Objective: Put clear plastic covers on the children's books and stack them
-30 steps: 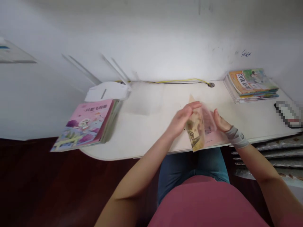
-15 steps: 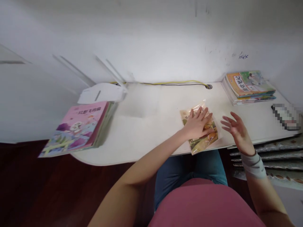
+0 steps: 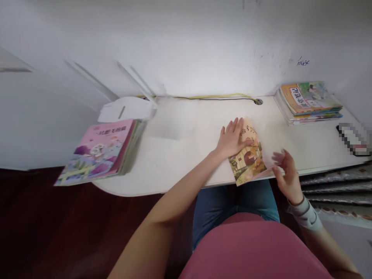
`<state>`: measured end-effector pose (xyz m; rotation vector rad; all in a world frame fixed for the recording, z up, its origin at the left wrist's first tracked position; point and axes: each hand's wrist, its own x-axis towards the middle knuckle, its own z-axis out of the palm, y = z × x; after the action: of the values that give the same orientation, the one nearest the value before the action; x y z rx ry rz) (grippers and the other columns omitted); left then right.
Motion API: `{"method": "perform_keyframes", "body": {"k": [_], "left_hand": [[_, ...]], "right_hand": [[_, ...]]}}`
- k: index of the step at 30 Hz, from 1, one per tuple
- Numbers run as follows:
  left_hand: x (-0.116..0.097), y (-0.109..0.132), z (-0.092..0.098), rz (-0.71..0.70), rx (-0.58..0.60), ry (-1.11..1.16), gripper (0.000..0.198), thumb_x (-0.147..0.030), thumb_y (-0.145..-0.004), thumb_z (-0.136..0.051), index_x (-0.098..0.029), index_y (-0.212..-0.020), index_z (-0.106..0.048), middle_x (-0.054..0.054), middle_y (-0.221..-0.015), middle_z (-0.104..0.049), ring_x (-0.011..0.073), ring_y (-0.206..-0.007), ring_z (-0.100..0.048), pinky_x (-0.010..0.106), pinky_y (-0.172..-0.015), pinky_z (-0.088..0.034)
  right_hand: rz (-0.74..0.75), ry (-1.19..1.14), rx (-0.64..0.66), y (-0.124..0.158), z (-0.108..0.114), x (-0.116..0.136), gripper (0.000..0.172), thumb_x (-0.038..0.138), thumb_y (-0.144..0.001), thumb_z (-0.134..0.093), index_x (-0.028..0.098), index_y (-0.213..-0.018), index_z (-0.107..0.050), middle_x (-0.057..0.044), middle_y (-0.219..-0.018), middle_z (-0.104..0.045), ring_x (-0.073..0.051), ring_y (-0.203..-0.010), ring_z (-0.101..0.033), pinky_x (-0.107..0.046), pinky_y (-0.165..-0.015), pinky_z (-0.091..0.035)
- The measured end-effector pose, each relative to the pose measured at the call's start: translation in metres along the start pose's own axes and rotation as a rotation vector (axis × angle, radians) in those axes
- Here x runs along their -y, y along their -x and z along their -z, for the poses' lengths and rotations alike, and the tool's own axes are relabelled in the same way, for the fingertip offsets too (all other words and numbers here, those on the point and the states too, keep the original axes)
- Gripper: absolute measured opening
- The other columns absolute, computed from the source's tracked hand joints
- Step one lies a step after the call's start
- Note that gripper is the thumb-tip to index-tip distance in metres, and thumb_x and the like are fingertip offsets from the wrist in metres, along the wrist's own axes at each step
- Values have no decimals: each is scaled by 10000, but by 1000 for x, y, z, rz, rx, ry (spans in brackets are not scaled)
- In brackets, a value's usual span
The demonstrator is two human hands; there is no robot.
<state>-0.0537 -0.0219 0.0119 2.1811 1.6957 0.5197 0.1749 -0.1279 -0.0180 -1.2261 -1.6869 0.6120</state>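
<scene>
1. White desk [image 3: 180,155] against a white wall [image 3: 186,46], dark floor below its front edge. Yellow cable [image 3: 215,96] along the back edge, ending at a round cable hole [image 3: 258,101].
2. Thin picture book [image 3: 249,161] lying flat at the desk's front edge, right of the middle. Orange and green cover facing up, turned at a slant, lower corner jutting a little past the edge.
3. Left hand [image 3: 231,138] palm down on the upper left part of the picture book. Fingers straight and spread, resting flat on the cover rather than gripping it.
4. Right hand [image 3: 286,176] just beside the picture book's right edge, out over the front of the desk. Fingers half curled, tips at a pale see-through sheet [image 3: 269,155] along the book's right side. Too blurred to tell whether pinching that sheet or only touching it. Grey band [image 3: 305,212] around the wrist.
5. At the far left, a stack of books with a pink cover [image 3: 99,153] on top, hanging over the desk's left end. White flat object [image 3: 128,109] right behind it, touching the stack.
6. In the back right corner, a second stack of books [image 3: 308,101], orange and green cover uppermost, well apart from both hands. Pixelated dark item [image 3: 354,138] near the right edge.
7. Blue jeans [image 3: 229,207] and a red shirt [image 3: 252,252] at the bottom, under the desk's front edge.
</scene>
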Motion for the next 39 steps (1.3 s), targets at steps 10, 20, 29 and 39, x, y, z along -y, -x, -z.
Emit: {"method": "perform_keyframes", "body": {"k": [10,20,29,39], "left_hand": [[53,22,16,241,-15,148,722,-603,-837,-478,-139,-1384,-394,116,-1046,-656,269,-932,-634,384,-826,-473],[30,67,-15,316,-246,92,940,-550,-871,-462,-84,-1495,65,260,-1446,-380,336,-1332,-395,465,-1025,-402],[28,60,-27,341,-121,-247,878,-660,-888,-289,-46,-1501,-157,282,-1558,-52,412,-1441,-30,611,-1113,-164],[16,49,-23,141,-34,-416,753,-560,-937,-252,-27,-1469,-273,239,-1558,-138,380,-1447,-84,612,-1124,-110]], "right_hand": [[-192,-130,67,-40,-32,-31,583,474,-807,-601,191,-1293,-450,-117,-1146,-634,-241,-1013,-625,-422,-885,-517],[-221,-72,46,-97,-33,-54,603,579,-836,-498,177,-1280,-433,-102,-1031,-661,-193,-851,-631,-366,-766,-526],[-164,299,228,-106,-31,-51,405,365,-882,-433,141,-1210,-513,-146,-1078,-646,-227,-895,-636,-383,-823,-513],[166,714,272,-107,-48,-10,498,215,-923,-334,62,-1395,-381,-225,-1459,-393,-328,-1359,-341,-533,-1088,-290]]}}
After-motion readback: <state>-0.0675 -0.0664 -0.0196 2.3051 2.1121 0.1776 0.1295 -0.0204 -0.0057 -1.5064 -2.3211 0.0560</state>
